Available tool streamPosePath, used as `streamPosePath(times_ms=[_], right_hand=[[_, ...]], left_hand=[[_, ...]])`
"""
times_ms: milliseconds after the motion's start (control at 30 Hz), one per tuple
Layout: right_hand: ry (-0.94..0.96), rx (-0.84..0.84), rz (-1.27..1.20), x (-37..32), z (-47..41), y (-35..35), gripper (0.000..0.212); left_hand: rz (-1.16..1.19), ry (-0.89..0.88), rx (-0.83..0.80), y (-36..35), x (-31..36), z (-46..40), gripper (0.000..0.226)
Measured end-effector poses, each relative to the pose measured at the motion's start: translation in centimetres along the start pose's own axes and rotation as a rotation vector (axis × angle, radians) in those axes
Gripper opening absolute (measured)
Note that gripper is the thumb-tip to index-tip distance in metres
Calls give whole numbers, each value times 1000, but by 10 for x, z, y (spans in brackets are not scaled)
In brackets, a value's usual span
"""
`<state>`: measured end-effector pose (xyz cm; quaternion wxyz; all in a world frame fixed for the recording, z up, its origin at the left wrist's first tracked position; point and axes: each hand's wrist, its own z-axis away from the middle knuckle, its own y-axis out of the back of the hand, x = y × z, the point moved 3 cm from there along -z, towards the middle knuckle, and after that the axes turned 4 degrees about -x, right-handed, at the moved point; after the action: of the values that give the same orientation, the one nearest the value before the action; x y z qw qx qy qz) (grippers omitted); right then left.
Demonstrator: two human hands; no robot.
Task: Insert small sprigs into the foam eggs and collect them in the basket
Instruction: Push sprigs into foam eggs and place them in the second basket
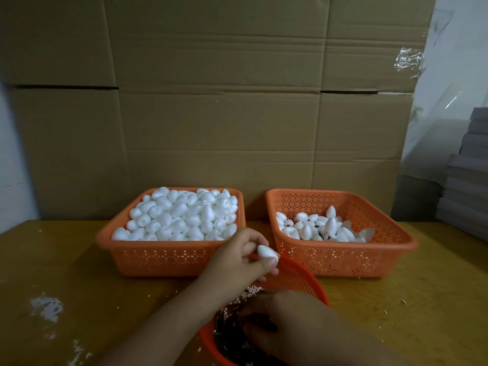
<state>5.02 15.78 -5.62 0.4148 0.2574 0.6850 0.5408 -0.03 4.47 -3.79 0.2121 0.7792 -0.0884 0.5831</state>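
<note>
Orange perforated plastic forms all three containers on the yellowish wooden tabletop (pixel 79 273). At 11 o'clock stands a rectangular orange basket heaped with plain white foam eggs (pixel 169 231). At 1 o'clock, just beside it, stands a second rectangular orange basket (pixel 343 257), holding a shallower layer of white foam eggs, some of which show dark specks at one end. At 6 o'clock, nearest the person, sits a round orange mesh basket (pixel 295 281) containing small dark sprigs (pixel 227 336) mixed with white foam crumbs.

The left hand (pixel 237 257) is raised above the far rim of the round basket; thumb and fingertips pinch a single white foam egg (pixel 268 256). The right hand (pixel 287 323) reaches down into the round basket among the sprigs with fingers curled; whether they grip a sprig cannot be determined.

Flattened brown corrugated cardboard sheets (pixel 211 101) stand upright behind the baskets. White foam debris (pixel 47 307) lies scattered on the tabletop at 8 o'clock.
</note>
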Motion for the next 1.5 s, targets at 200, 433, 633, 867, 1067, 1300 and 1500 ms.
streamPosePath(times_ms=[200,433,633,867,1067,1300,1500], right_hand=[[2,14,-26,-1,1,3,30],[5,18,-51,1,0,2,32],[-3,14,-53,2,-1,1,33],[-8,17,-38,3,-1,1,34],[-15,4,-28,3,-1,1,33],[-23,3,-33,3,0,1,33],[-22,0,-43,2,-1,2,33]], left_hand=[[188,76,69,9,-5,-4,26],[291,117,45,15,-8,-6,67],[281,87,10,12,-7,-5,47],[294,67,-2,12,-5,-2,25],[279,94,-36,10,-3,-1,40],[241,68,-7,11,-2,-1,56],[247,94,-32,11,-6,-3,30]])
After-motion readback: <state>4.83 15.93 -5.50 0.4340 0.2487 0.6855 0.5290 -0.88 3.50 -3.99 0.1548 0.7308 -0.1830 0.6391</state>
